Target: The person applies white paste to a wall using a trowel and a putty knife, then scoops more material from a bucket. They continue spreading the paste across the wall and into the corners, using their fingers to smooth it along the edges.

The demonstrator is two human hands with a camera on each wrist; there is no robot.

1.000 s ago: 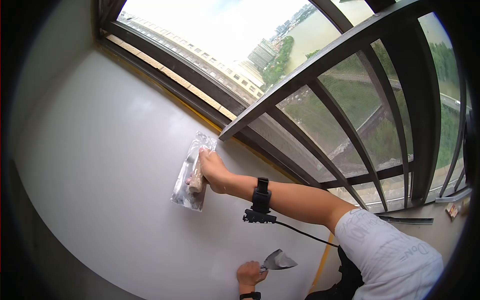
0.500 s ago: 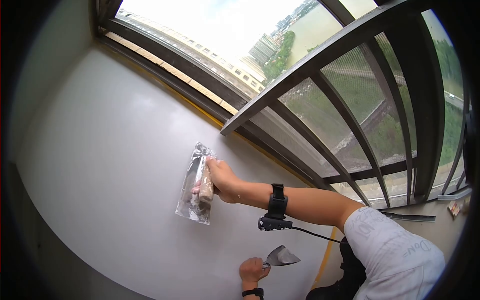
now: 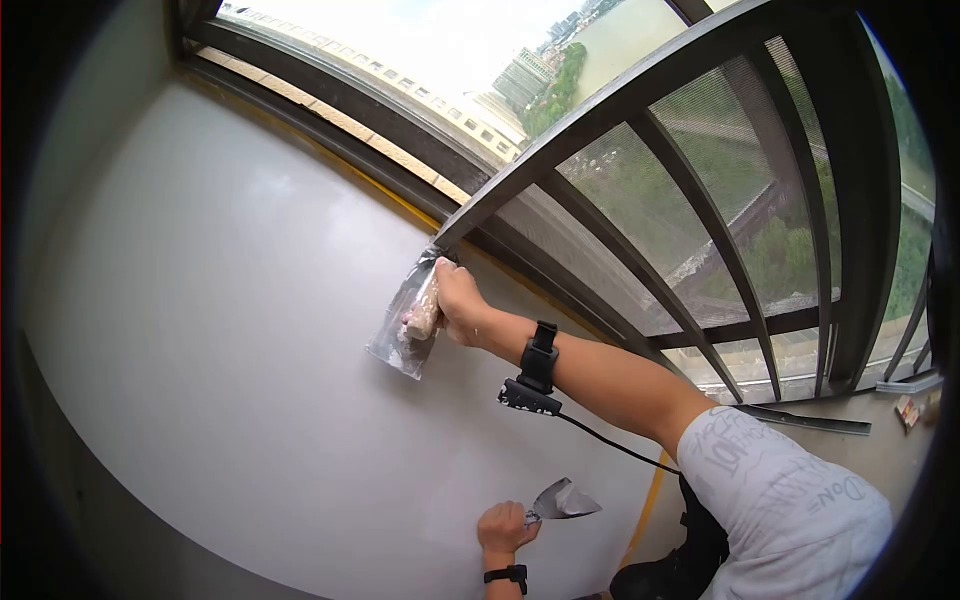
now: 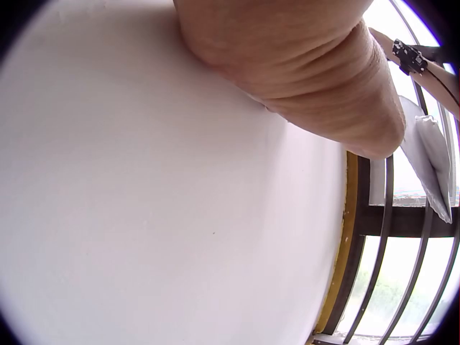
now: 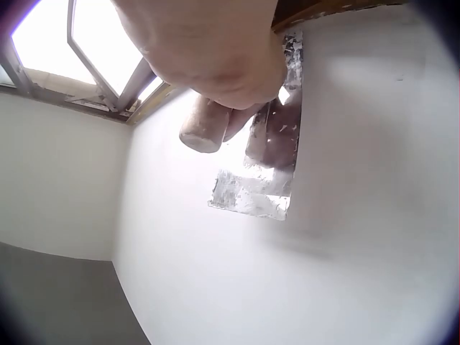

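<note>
Trowel [image 3: 396, 328]: just toward nine o'clock from the centre of my head view, blade over the white wall [image 3: 220, 300], its long axis running from one o'clock to seven; I cannot tell whether the whole face touches.
Blade surface: shiny metal, smeared with whitish material.
Trowel's upper end: close beside the yellow strip [image 3: 388, 198] and the lowest corner of the barred frame [image 3: 590, 112]; contact there I cannot make out.
Right hand [image 3: 460, 305]: curled round the pale handle [image 5: 205, 128], thumb side toward twelve o'clock.
Left hand [image 3: 505, 528]: near six o'clock, gripping the putty knife [image 3: 556, 500], whose blade flares toward two o'clock and carries a whitish lump.
Right forearm: black strap [image 3: 539, 362] with a small device, its cable trailing toward four o'clock.
Sleeve [image 3: 780, 500]: white with grey lettering, at four o'clock.
Beyond the bars: greenery, around two o'clock.
</note>
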